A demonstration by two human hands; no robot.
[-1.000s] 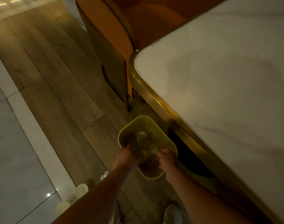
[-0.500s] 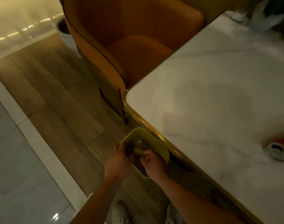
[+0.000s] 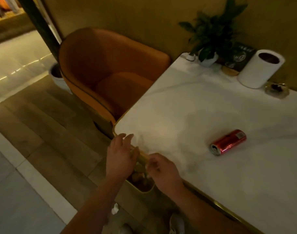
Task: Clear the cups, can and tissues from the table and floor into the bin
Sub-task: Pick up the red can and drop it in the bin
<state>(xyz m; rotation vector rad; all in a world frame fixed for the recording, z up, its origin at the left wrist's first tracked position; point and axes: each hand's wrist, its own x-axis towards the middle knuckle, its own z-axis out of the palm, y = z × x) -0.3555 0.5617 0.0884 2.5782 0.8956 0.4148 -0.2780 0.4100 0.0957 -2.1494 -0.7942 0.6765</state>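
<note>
A red can (image 3: pixel 228 142) lies on its side on the white marble table (image 3: pixel 186 115), right of my hands. The yellow bin (image 3: pixel 141 187) stands on the floor against the table's near edge, with crumpled rubbish inside. My left hand (image 3: pixel 121 154) hovers over the bin's left rim, fingers spread and empty. Over the right rim is my right hand (image 3: pixel 163 169), fingers loosely bent, with nothing visible in it. A white tissue (image 3: pixel 115 209) lies on the floor below my left forearm. No cups are in view.
An orange armchair (image 3: pixel 110 73) stands at the table's left end, a white floor pot (image 3: pixel 57 76) behind it. At the table's far edge are a potted plant (image 3: pixel 210 39), a dark sign (image 3: pixel 240 54), a white cylinder (image 3: pixel 261 68) and a small dish (image 3: pixel 277 89).
The view has swung up from the floor to the table, bringing the can into sight. Both hands have lifted out of the bin and now sit at its rim, the left one opened.
</note>
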